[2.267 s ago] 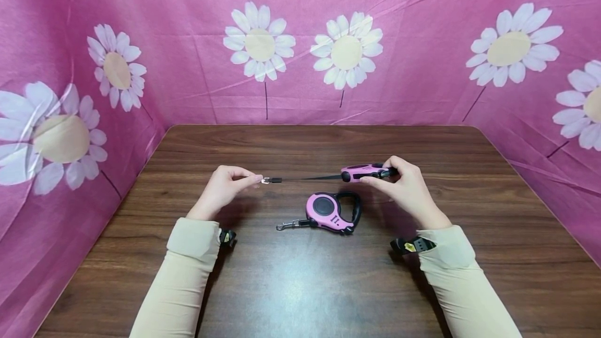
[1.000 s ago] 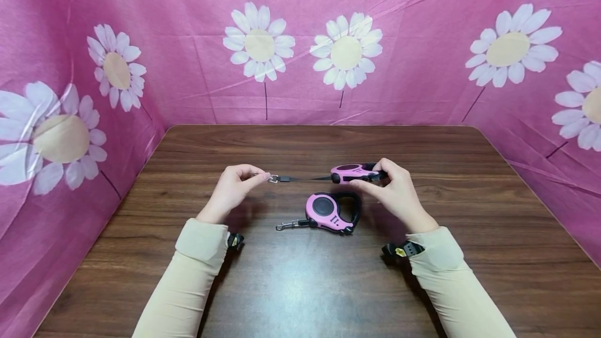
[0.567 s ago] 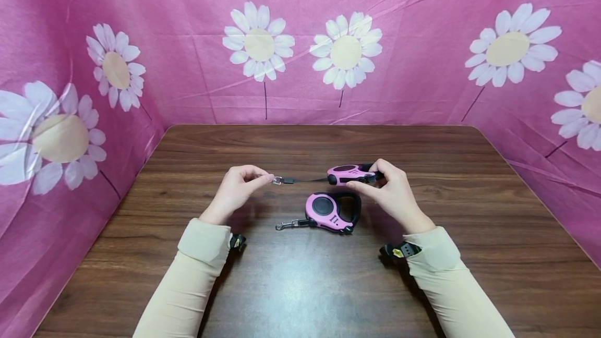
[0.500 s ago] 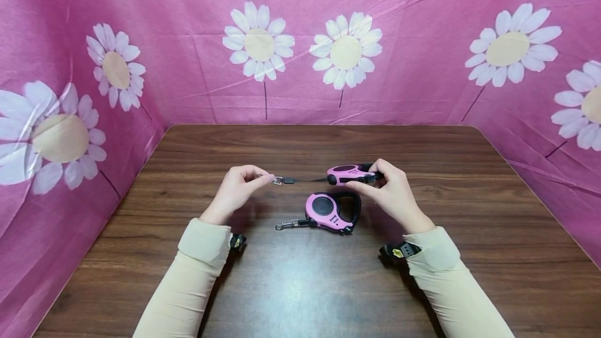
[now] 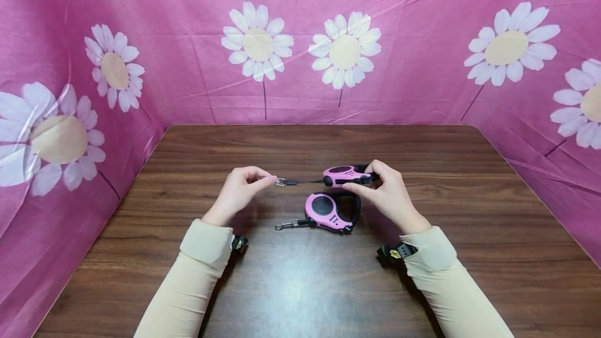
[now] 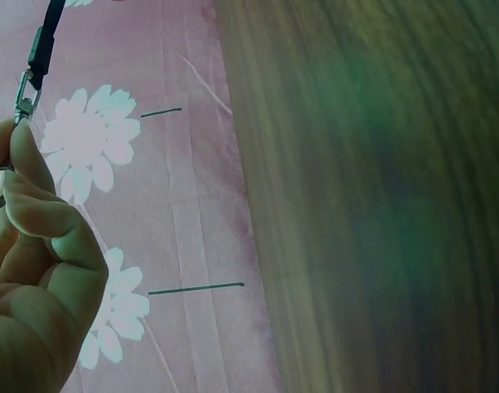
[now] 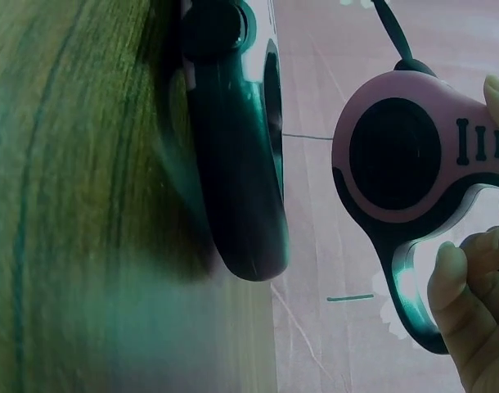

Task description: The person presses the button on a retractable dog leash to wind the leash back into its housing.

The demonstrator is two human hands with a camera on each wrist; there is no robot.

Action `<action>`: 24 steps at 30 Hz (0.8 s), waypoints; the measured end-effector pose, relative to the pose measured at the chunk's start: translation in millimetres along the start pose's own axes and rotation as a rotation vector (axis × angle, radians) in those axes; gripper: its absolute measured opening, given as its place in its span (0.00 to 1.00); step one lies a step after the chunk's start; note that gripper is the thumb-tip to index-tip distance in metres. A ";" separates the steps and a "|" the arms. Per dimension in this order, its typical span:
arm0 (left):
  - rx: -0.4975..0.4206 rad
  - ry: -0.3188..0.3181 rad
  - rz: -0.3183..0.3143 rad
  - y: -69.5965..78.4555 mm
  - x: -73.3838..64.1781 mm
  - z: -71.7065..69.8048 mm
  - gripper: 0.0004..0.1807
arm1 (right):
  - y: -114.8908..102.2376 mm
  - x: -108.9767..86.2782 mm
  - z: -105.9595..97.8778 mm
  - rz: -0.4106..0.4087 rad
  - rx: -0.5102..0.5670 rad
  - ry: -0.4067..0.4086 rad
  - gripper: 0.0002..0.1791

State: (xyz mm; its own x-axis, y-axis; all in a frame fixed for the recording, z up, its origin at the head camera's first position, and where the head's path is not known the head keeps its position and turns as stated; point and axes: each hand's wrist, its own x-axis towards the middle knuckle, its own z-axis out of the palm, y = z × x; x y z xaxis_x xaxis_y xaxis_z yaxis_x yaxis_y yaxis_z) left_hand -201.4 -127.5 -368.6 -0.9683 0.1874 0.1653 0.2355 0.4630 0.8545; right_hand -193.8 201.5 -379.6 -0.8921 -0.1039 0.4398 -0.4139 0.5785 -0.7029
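My right hand point(image 5: 392, 197) holds a pink and black retractable dog leash point(image 5: 341, 173) raised above the table, thumb on its near side. From its nose a thin black strap point(image 5: 311, 181) runs left to a metal snap hook point(image 5: 280, 182), which my left hand point(image 5: 238, 189) pinches between thumb and forefinger. In the left wrist view the fingertips grip the end of the hook point(image 6: 25, 106), just past the black sleeve point(image 6: 41, 53). The right wrist view shows fingers at the handle loop of the held leash point(image 7: 380, 92). A second, matching leash point(image 5: 319, 218) lies between the hands, nearer me.
The second leash's own metal hook point(image 5: 285, 226) points left on the brown wooden table point(image 5: 291, 296). Pink cloth point(image 5: 188, 67) printed with white daisies hangs behind the table and along both sides. A black wrist camera sits at each cuff.
Both hands have come closer together, the left moving right and the right moving left. The strap stretched between hook and leash body is shorter. The leash on the table stays put.
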 end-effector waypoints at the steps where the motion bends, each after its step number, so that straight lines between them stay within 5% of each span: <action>1: 0.002 0.000 0.003 -0.1 0.0 0.5 0.09 | -0.2 -0.1 0.4 0.000 0.001 -0.002 0.24; 24: 0.001 -0.029 0.032 3.6 -0.8 6.6 0.09 | -5.1 -2.5 10.6 -0.168 -0.010 0.004 0.25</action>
State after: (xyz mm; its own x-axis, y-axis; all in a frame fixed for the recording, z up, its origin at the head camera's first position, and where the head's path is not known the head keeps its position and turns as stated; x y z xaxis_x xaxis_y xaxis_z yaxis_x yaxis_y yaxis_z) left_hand -199.2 -120.2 -368.9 -0.9574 0.2270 0.1787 0.2667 0.4569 0.8486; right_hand -191.4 190.2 -383.0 -0.8099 -0.1963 0.5528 -0.5550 0.5616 -0.6137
